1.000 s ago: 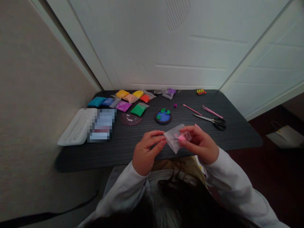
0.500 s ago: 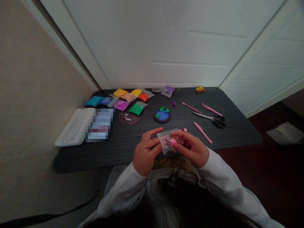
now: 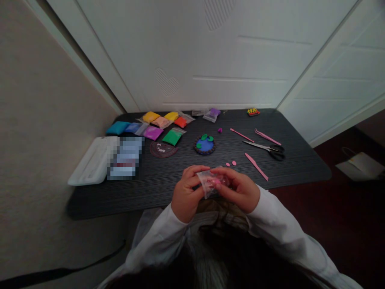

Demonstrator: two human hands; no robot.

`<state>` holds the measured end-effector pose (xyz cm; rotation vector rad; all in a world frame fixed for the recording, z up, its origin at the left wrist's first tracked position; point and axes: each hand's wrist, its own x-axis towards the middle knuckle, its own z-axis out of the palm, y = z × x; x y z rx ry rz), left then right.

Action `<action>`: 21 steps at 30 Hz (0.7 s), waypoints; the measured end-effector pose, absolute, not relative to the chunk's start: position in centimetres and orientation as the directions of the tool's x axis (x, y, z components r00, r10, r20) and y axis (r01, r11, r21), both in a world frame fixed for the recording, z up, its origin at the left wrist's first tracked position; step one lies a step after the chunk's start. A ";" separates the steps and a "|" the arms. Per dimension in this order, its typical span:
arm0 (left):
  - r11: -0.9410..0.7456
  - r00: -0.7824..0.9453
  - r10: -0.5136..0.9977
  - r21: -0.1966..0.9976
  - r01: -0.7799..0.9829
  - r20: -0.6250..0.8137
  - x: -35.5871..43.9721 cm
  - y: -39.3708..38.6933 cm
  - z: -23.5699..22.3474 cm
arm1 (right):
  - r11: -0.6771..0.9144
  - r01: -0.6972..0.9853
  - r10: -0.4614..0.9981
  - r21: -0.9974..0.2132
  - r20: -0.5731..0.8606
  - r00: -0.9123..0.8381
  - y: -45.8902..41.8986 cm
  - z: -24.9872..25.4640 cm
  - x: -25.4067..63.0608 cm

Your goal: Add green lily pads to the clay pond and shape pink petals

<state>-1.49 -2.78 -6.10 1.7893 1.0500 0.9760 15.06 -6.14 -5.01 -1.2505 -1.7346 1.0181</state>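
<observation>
A small clear plastic bag point(image 3: 207, 188) with pink clay point(image 3: 217, 182) in it is between my hands, above the table's near edge. My left hand point(image 3: 187, 194) grips the bag's left side, its fingers partly inside or behind the mouth; which, I cannot tell. My right hand point(image 3: 240, 188) is closed on the right side, thumb pressed at the pink clay. Two flat pink clay discs point(image 3: 234, 163) lie just beyond my right hand. Farther off sits a round blue clay pond point(image 3: 205, 145) with a dark beaded rim and green leaf shapes.
Pink modelling tools point(image 3: 256, 166) and black-handled scissors point(image 3: 267, 148) lie on the right. Bags of coloured clay point(image 3: 173, 137) spread over the back left, near a clear protractor point(image 3: 163, 149). A white tray point(image 3: 93, 160) stands at the left edge. A small purple clay piece point(image 3: 220, 130) lies behind the pond.
My hands have drawn closer together around the bag, and my left fingers have curled in on it. Both pink discs now show fully beyond my right hand.
</observation>
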 end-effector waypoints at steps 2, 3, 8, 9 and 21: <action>-0.303 0.329 0.921 0.912 0.277 0.207 -1.5 -2.9 -6.0 | 0.224 0.324 0.962 -0.919 0.156 -0.222 -6.2 -5.1 14.8; -0.301 0.320 0.925 0.911 0.280 0.207 -1.4 -3.0 -5.9 | 0.228 0.307 0.964 -0.924 0.170 -0.205 -6.3 -5.2 14.7; -0.254 0.290 0.941 0.931 0.263 0.174 -1.3 -3.5 -5.5 | 0.199 0.252 0.978 -0.947 0.178 -0.104 -6.4 -5.4 14.6; -0.231 0.276 0.947 0.944 0.234 0.163 -1.3 -3.5 -5.5 | 0.196 0.240 0.980 -0.951 0.180 -0.085 -6.3 -5.3 14.8; 0.553 0.394 0.830 0.666 -0.500 -0.394 -1.4 -2.7 -5.9 | 0.108 0.211 0.985 -0.971 0.133 0.110 -3.6 -4.1 20.3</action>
